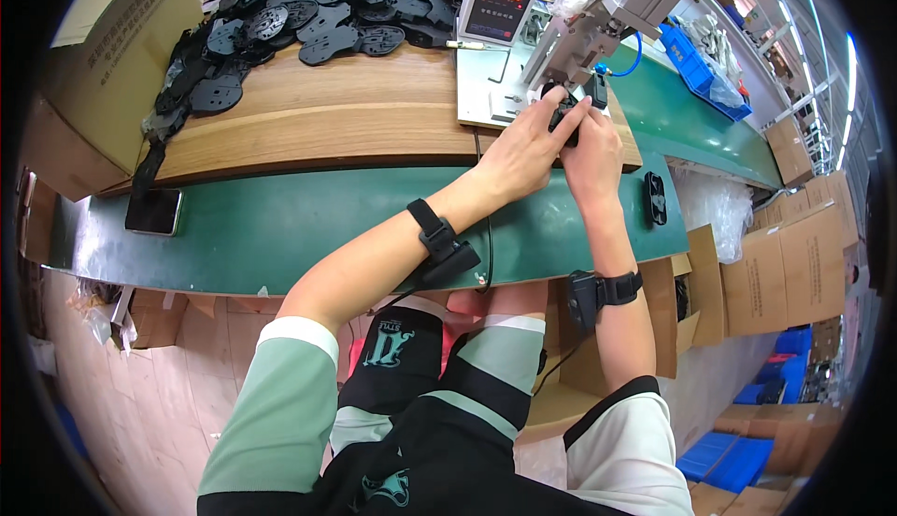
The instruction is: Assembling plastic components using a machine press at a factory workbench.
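Display unit (502, 0), white casing, is showing red digits on a dark panel with small print below; cardboard box (112, 82) at far left is carrying lines of dark printed characters; shorts (391, 343) are bearing a teal graphic with lettering. Black part (563, 122) is sitting under the metal press (584, 35), at the near edge of its pale base plate (475, 96). Its long axis seems to be running roughly away from the person, tilting a little; fingers are covering most of it, so which end is leading can't be told. Left hand (519, 154) is reaching in with bent fingers, nearly closed, gripping the part; right hand (595, 140) is curling in from the other side, fingertips nearly meeting the left's, also holding it. Flat, rounded black pieces (329, 43), matt, some perforated, are heaping on the wood-grain board (392, 96). Smooth green tabletop (364, 226) is supporting a glossy phone (154, 212) and an elongated black piece (655, 198).
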The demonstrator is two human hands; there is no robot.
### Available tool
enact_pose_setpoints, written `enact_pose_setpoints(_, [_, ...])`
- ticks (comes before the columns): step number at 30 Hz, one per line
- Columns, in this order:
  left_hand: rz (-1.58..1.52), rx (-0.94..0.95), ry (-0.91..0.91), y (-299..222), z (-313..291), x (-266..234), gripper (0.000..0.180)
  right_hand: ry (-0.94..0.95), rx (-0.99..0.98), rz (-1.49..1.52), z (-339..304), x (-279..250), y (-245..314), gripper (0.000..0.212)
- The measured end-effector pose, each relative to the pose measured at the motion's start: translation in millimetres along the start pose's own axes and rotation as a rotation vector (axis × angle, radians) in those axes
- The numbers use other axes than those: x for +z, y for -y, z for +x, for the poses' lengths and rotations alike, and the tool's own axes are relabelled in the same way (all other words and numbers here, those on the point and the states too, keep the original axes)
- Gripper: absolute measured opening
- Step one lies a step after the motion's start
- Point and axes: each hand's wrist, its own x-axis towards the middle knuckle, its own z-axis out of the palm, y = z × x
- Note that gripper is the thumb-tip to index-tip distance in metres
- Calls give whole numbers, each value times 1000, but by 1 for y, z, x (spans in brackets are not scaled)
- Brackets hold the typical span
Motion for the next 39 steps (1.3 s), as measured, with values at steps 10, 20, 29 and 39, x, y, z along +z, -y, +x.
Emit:
enact_pose_setpoints(10, [660,-250,-100,106,-33,-134,78,106,27,21,4,-15,-8,32])
enact_pose_setpoints(20, [764,-691,295,162,-97,-208,53,101,-24,12,6,-10,-7,33])
enact_pose_setpoints(29, [803,-350,-78,153,-105,-219,39,127,14,13,7,-13,0,33])
enact_pose_setpoints(39, [72,-424,-280,102,-78,-227,39,116,-6,28,7,-14,1,33])
